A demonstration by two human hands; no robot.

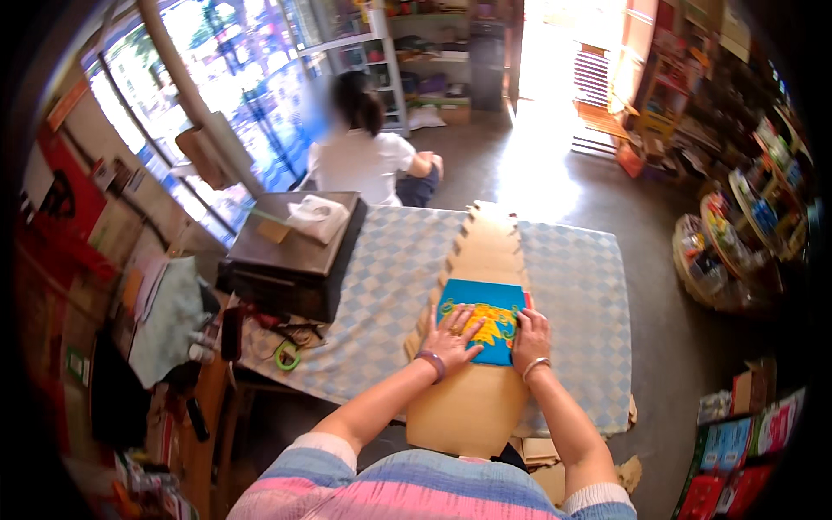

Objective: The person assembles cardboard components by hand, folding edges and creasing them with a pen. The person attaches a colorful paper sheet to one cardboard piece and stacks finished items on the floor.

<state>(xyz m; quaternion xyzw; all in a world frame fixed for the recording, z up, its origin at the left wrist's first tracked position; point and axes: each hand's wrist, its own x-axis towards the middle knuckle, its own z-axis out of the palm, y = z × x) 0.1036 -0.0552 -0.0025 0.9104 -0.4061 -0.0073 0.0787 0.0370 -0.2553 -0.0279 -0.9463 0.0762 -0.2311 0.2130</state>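
Note:
A flat blue book (pixel 481 293) with a yellow picture and green swirls on its cover lies on a long tan cardboard sheet (pixel 464 407). A sliver of red shows at its right edge. My left hand (pixel 451 344) rests flat on the cover's left part, fingers spread. At the book's right edge, my right hand (pixel 531 340) has its fingers bent and close together, holding that side. The cardboard runs lengthwise across the checked tablecloth (pixel 576 303), and its far sides are notched. What lies under the book is hidden.
A dark metal box (pixel 290 260) bearing a tissue pack (pixel 317 217) stands at the table's left, near green-handled scissors (pixel 287 354). Beyond the table sits a person in a white top (pixel 355 169). A tiered rack (pixel 724 247) stands right; cardboard scraps (pixel 542 451) lie below the near edge.

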